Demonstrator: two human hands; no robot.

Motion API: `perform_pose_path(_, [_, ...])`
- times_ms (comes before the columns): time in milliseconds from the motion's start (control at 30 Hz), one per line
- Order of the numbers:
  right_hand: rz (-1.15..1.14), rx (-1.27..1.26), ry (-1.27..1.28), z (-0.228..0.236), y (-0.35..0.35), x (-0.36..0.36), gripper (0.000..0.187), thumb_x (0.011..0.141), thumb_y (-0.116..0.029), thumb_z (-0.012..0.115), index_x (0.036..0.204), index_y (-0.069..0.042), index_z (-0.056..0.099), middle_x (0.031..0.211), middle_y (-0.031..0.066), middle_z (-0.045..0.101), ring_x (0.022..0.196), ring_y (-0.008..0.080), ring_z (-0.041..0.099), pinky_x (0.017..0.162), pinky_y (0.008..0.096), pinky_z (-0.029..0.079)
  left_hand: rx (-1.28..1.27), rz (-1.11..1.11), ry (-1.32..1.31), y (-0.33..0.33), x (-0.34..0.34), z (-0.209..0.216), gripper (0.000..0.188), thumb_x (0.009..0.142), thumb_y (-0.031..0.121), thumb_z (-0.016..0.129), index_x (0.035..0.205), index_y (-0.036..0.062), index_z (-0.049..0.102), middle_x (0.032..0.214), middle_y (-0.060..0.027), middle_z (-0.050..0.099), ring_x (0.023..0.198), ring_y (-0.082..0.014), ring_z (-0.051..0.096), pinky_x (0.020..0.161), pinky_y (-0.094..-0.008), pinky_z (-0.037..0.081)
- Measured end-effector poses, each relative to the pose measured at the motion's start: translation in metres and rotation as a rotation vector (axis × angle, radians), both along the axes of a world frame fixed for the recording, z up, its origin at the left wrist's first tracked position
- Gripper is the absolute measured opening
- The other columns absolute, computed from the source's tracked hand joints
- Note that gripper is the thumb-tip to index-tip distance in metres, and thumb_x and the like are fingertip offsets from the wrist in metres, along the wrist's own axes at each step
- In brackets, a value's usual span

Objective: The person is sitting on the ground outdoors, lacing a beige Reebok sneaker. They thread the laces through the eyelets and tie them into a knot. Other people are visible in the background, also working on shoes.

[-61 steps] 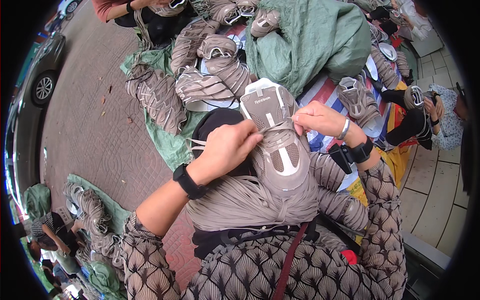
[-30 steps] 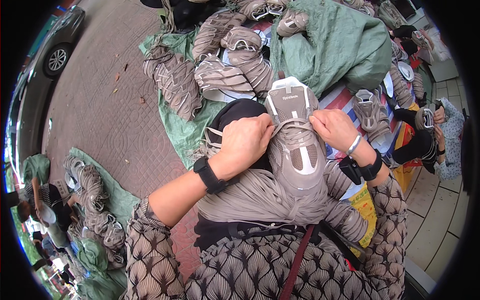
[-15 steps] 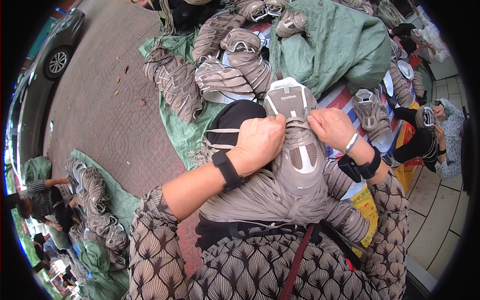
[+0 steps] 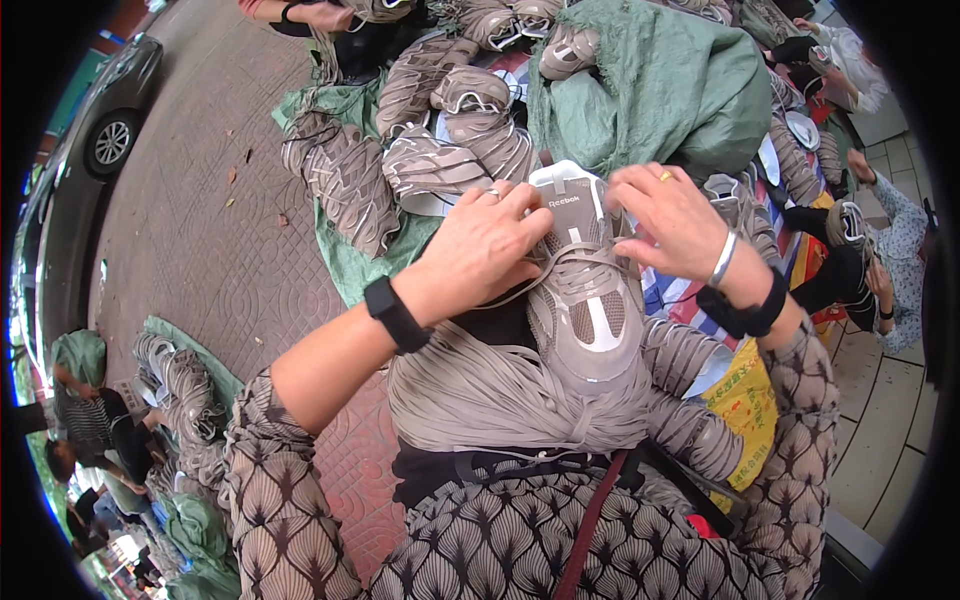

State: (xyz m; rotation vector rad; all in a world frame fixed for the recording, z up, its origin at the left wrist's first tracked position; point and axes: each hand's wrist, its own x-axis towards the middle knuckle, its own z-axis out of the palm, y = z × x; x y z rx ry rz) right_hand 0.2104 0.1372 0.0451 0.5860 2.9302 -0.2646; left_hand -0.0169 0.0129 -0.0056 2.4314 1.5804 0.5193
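Observation:
A grey-beige sneaker (image 4: 590,345) with white trim sits on my lap, toe toward me, its flat laces (image 4: 583,268) crossing loosely over the tongue. My left hand (image 4: 490,238) is at the left side of the shoe opening, fingers bent and thumb apart; a lace strand runs by the thumb. Across the shoe, my right hand (image 4: 668,222) has its thumb near the eyelets and its curled fingers by the collar, spread from the thumb. Some fingertips are blurred. A thick bundle of loose matching laces (image 4: 480,395) lies over my lap, under the shoe.
Bundled sneakers (image 4: 340,180) lie ahead on green sacking, beside a large green sack (image 4: 650,90). More shoes (image 4: 690,430) and a yellow bag (image 4: 745,410) are at my right. Another person (image 4: 895,265) handles a shoe farther right. A parked car (image 4: 90,170) stands far left.
Both hands have loosened from their closed grip at the laces. The left moved left and up, the right slightly up and outward. The crossed laces now look slacker.

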Motion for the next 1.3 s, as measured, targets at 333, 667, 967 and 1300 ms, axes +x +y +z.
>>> perform_pose_path(333, [0.573, -0.078, -0.112, -0.008, 0.046, -0.025, 0.024, 0.066, -0.026, 0.081, 0.078, -0.012, 0.065, 0.091, 0.0033, 0.056, 0.103, 0.022, 0.054, 0.086, 0.0363, 0.041, -0.132, -0.357, 0.005, 0.028, -0.016, -0.014, 0.021, 0.07, 0.017, 0.078, 0.082, 0.0117, 0.063, 0.093, -0.0037, 0.057, 0.096, -0.027, 0.054, 0.083, -0.0404, 0.042])
perform_pose_path(667, [0.094, -0.333, -0.217, -0.037, 0.035, -0.022, 0.018, 0.078, -0.029, 0.065, 0.076, -0.011, 0.069, 0.087, 0.0046, 0.057, 0.098, 0.0265, 0.051, 0.085, 0.042, 0.037, -0.562, 0.143, -0.563, 0.034, 0.007, -0.026, 0.02, 0.087, 0.021, 0.066, 0.082, 0.0026, 0.069, 0.075, -0.0038, 0.064, 0.073, -0.0168, 0.057, 0.07, -0.0309, 0.046])
perform_pose_path(967, [-0.634, -1.051, 0.612, -0.006, 0.095, -0.095, 0.018, 0.098, -0.023, 0.053, 0.099, -0.005, 0.058, 0.094, 0.0052, 0.064, 0.062, 0.0082, 0.057, 0.047, 0.023, 0.046, -0.388, 0.41, -1.029, 0.108, -0.035, 0.013, 0.013, 0.093, 0.015, 0.067, 0.094, 0.0025, 0.069, 0.086, 0.0025, 0.065, 0.078, -0.0034, 0.054, 0.07, -0.0203, 0.044])
perform_pose_path(1300, [-0.611, -1.053, 0.835, -0.009, 0.148, -0.137, 0.02, 0.099, -0.02, 0.05, 0.088, -0.005, 0.056, 0.078, 0.0047, 0.06, 0.055, 0.0133, 0.054, 0.049, 0.0276, 0.047, -0.639, 0.187, -1.356, 0.11, -0.033, 0.033, 0.047, 0.102, 0.04, 0.05, 0.131, 0.0035, 0.047, 0.094, -0.0006, 0.06, 0.063, -0.0057, 0.049, 0.053, -0.017, 0.038])
